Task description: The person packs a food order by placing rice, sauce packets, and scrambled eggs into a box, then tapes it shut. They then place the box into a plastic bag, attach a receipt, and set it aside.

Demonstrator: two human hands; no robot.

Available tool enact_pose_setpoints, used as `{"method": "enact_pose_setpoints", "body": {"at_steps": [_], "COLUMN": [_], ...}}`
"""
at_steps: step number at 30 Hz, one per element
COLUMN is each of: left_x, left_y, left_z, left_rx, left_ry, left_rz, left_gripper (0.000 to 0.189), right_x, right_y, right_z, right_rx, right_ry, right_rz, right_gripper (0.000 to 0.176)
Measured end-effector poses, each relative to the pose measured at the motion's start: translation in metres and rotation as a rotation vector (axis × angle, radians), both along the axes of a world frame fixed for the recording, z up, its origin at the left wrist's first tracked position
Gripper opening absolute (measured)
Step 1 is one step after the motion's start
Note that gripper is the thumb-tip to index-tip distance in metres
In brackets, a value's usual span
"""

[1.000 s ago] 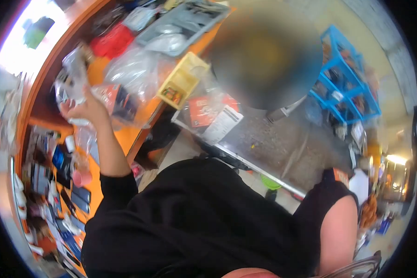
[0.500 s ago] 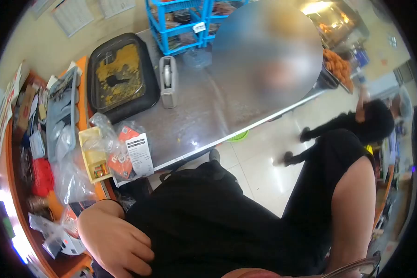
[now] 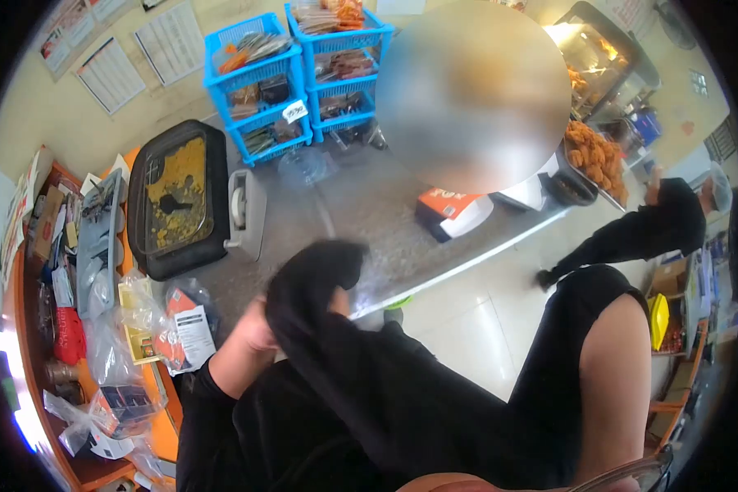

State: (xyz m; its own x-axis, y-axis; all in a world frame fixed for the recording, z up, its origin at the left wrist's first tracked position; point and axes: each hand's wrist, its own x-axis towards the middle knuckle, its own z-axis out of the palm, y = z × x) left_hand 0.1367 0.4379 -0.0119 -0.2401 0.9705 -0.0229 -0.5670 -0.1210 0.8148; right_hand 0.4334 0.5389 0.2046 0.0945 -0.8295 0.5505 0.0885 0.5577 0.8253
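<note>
My left hand [image 3: 258, 330] is raised at the table's near edge. Its fingers are wrapped in a bunched black cloth [image 3: 316, 283], which hides much of them; a patch of skin shows at the cloth's right side. The cloth hangs down towards my black clothing. My right forearm [image 3: 619, 369] runs down the right side to the bottom edge, near part of a pair of glasses; my right hand is out of view. Just beyond my left hand are a white tape dispenser [image 3: 244, 215] and a black tray [image 3: 179, 197] of yellow food under a clear lid.
Blue baskets [image 3: 258, 90] of packets stand at the back of the grey table [image 3: 369, 238]. An orange-and-white box [image 3: 453, 211] lies by its front edge. Fried food [image 3: 596, 164] fills a tray at right, near a person in black [image 3: 640, 230]. Plastic bags [image 3: 111, 348] lie left.
My left hand has moved up and right from the lower left and now has hold of the black cloth. The view has shifted, and the orange-and-white box now shows on the table.
</note>
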Motion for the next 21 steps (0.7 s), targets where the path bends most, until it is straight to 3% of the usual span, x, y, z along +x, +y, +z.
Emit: {"method": "enact_pose_setpoints", "body": {"at_steps": [1,2,4,5,7,8,9,10,12,14,16,18,20,21], "left_x": [0.004,0.007,0.001,0.002,0.006,0.008,0.011,0.014,0.021,0.024,0.026,0.031,0.039,0.040], "left_y": [0.022,0.044,0.055,0.054,0.051,0.051,0.054,0.061,0.078,0.093,0.098,0.089,0.087,0.085], "left_z": [0.020,0.039,0.079,0.099,0.124,0.130,0.129,0.126,0.113,0.090,0.069,0.053,0.046,0.042], "left_rx": [0.191,0.387,0.746,0.927,1.085,1.124,1.121,1.108,1.035,0.902,0.745,0.630,0.599,0.578], "left_ry": [-0.094,-0.182,-0.042,0.070,0.271,0.361,0.409,0.459,0.541,0.600,0.620,0.591,0.529,0.499], "left_rz": [0.085,0.146,0.123,0.075,0.007,-0.006,-0.011,-0.021,-0.070,-0.126,-0.120,-0.035,0.080,0.111], "left_gripper": [0.028,0.030,0.026,0.025,0.023,0.023,0.023,0.024,0.028,0.033,0.035,0.039,0.038,0.037], "right_x": [-0.001,-0.002,-0.020,-0.010,-0.033,-0.077,-0.111,-0.146,-0.186,-0.219,-0.194,-0.203,-0.235,-0.241], "right_y": [0.029,0.061,0.127,0.170,0.249,0.283,0.309,0.336,0.390,0.442,0.432,0.450,0.483,0.487], "right_z": [0.000,-0.003,-0.017,-0.053,-0.116,-0.125,-0.139,-0.152,-0.236,-0.320,-0.306,-0.314,-0.366,-0.368], "right_rx": [0.016,0.009,0.004,-0.039,-0.570,-1.020,-1.309,-1.467,-1.047,-0.832,-0.325,-0.207,-0.459,-0.460], "right_ry": [-0.006,-0.007,0.020,0.146,-0.057,-0.381,-0.642,-0.924,-1.330,-1.616,-1.360,-1.302,-1.522,-1.579], "right_rz": [0.035,0.219,0.566,0.904,1.003,0.682,0.371,-0.086,-1.133,-1.461,-1.656,-1.783,-1.871,-1.955], "right_gripper": [0.025,0.022,0.018,0.012,0.017,0.020,0.022,0.025,0.029,0.040,0.033,0.034,0.040,0.046]}}
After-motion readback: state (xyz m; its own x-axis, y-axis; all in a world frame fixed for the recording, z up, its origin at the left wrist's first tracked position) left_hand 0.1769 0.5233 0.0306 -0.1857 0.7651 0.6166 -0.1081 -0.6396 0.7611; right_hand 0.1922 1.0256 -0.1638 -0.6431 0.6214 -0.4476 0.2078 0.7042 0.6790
